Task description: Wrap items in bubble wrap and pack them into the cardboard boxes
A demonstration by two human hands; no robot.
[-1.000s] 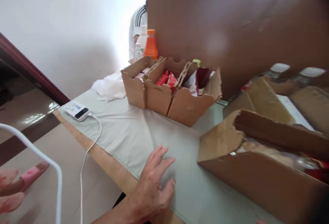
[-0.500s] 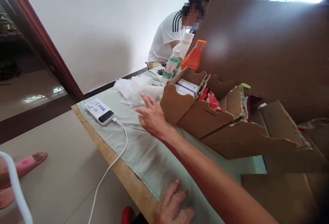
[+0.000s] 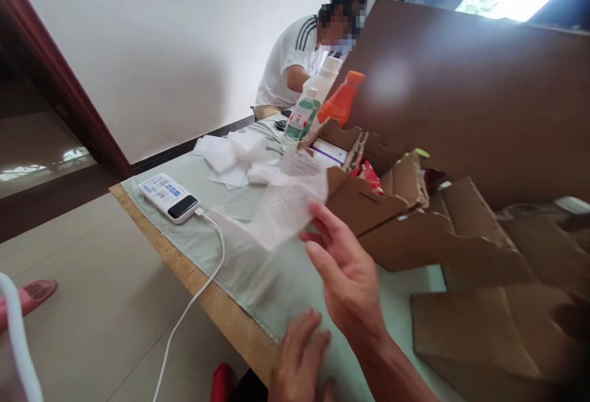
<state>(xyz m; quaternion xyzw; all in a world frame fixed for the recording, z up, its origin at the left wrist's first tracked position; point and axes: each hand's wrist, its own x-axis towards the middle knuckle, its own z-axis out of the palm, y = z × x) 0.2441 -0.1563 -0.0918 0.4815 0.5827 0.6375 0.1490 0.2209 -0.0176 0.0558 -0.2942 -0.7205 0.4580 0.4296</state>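
My right hand (image 3: 348, 273) is pinching a thin, translucent white plastic bag (image 3: 288, 205) by its right edge, lifted over the table. The bag is blurred and hangs off to the left. My left hand (image 3: 302, 356) rests at the near table edge with its fingers stretched over the pale green cloth (image 3: 258, 279); nothing shows in it, and its lower part is cut off by the frame. Further back on the cloth lies a loose pile of similar white bags (image 3: 224, 156).
To the right stand open cardboard bins (image 3: 391, 230) holding packets and boxes. Behind them are an orange bottle (image 3: 341, 104) and a clear green-labelled bottle (image 3: 300, 119). A white power bank (image 3: 168, 196) with a cable (image 3: 221, 248) lies at left. A person (image 3: 288, 64) sits at the far end.
My right hand has drawn back from the pile toward me, now with one bag in its fingers. The left hand has stayed near the table edge. The view has shifted slightly.
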